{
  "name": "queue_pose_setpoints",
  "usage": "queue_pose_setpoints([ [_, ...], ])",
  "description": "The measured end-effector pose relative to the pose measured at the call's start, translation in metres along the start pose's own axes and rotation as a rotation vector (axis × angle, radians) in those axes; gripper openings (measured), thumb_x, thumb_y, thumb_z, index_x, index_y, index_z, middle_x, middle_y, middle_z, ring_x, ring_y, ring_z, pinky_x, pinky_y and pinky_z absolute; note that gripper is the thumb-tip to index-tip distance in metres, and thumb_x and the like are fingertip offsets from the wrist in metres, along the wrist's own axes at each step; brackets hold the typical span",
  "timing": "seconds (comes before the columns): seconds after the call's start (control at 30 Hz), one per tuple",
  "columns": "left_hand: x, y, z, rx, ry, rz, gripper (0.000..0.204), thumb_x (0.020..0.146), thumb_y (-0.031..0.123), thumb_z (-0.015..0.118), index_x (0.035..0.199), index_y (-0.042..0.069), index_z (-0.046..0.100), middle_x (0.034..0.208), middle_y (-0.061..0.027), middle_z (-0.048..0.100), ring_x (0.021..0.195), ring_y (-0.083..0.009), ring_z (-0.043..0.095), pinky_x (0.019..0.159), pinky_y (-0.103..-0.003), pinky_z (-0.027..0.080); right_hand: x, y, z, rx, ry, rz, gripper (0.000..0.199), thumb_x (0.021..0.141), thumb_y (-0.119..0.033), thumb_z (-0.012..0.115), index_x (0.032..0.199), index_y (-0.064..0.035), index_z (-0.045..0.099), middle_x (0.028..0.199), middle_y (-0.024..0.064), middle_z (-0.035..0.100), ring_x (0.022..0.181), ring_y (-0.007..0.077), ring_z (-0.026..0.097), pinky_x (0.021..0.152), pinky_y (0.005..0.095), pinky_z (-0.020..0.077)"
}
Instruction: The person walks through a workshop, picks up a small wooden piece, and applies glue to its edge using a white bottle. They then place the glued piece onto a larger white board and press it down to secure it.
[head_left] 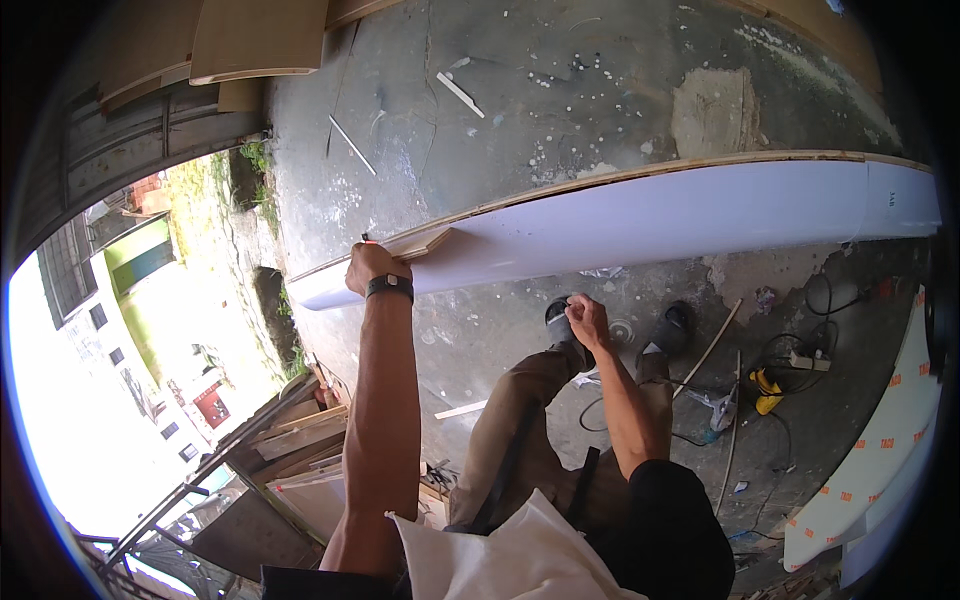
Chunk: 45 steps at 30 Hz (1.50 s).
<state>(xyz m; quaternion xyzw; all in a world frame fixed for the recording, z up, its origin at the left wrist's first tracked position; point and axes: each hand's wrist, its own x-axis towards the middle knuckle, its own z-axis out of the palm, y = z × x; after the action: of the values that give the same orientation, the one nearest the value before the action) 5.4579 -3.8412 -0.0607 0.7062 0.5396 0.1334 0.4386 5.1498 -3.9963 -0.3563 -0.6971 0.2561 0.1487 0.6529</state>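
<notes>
Gripping a pencil [365, 239], left hand [373, 268] rests on white board [650, 220] — fist closed. Right hand [588, 318] hangs loosely curled, holding nothing visible.

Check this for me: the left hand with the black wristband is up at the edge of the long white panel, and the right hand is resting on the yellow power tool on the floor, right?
Not quite. In the head view the right hand is down by the knee, well apart from the yellow power tool, which lies untouched on the floor among cables. The rest holds: the left hand with the black wristband is at the edge of the long white panel.
</notes>
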Motion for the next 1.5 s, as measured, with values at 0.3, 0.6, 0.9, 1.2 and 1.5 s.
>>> queue_pose_setpoints([
  [0.3,0.000,0.022,0.016,1.670,-0.633,1.068,0.038,0.096,0.026,0.061,0.129,0.006,0.056,0.128,-0.0104,0.064,0.112,-0.0266,0.066,0.094,-0.040,0.055,0.077,0.188,0.124,-0.594,-0.037,-0.272,0.023,0.100,-0.016,0.056,0.122,-0.0116,0.058,0.127,0.0165,0.056,0.093,0.0318,0.069,0.082,0.0433,0.0579],
  [0.6,0.015,0.035,-0.009,2.064,-0.367,1.928,0.027,0.101,0.024,0.056,0.126,0.016,0.062,0.118,-0.0024,0.069,0.099,-0.0220,0.069,0.081,-0.037,0.056,0.153,0.249,0.238,-0.444,0.019,-0.272,0.037,0.105,-0.032,0.050,0.135,-0.0114,0.057,0.136,0.0147,0.054,0.100,0.0302,0.070,0.079,0.0450,0.0580],
  [0.9,0.028,0.048,-0.017,1.470,-0.445,0.892,0.034,0.104,0.024,0.054,0.135,0.012,0.052,0.129,-0.0031,0.057,0.114,-0.0142,0.055,0.096,-0.028,0.047,0.192,0.240,0.287,-0.168,0.030,-0.118,0.062,0.088,-0.049,0.071,0.136,-0.0127,0.056,0.113,0.0176,0.069,0.106,0.0365,0.066,0.089,0.0493,0.0518],
  [1.2,0.083,0.071,-0.017,1.711,-0.545,1.255,0.040,0.101,0.028,0.055,0.136,0.010,0.055,0.119,-0.0076,0.066,0.098,-0.0210,0.067,0.078,-0.034,0.056,0.164,0.241,0.235,-0.218,-0.104,-0.184,0.039,0.100,-0.043,0.055,0.124,-0.0125,0.063,0.099,0.0127,0.071,0.104,0.0286,0.066,0.090,0.0449,0.0477],
  [1.5,0.008,0.025,0.018,1.822,-0.588,1.125,0.029,0.093,0.027,0.066,0.115,0.008,0.066,0.112,-0.0100,0.071,0.097,-0.0255,0.071,0.079,-0.036,0.059,0.047,0.116,0.009,-0.149,0.118,-0.432,0.030,0.091,-0.010,0.066,0.120,-0.0112,0.060,0.110,0.0117,0.064,0.101,0.0337,0.064,0.087,0.0454,0.0513],
])
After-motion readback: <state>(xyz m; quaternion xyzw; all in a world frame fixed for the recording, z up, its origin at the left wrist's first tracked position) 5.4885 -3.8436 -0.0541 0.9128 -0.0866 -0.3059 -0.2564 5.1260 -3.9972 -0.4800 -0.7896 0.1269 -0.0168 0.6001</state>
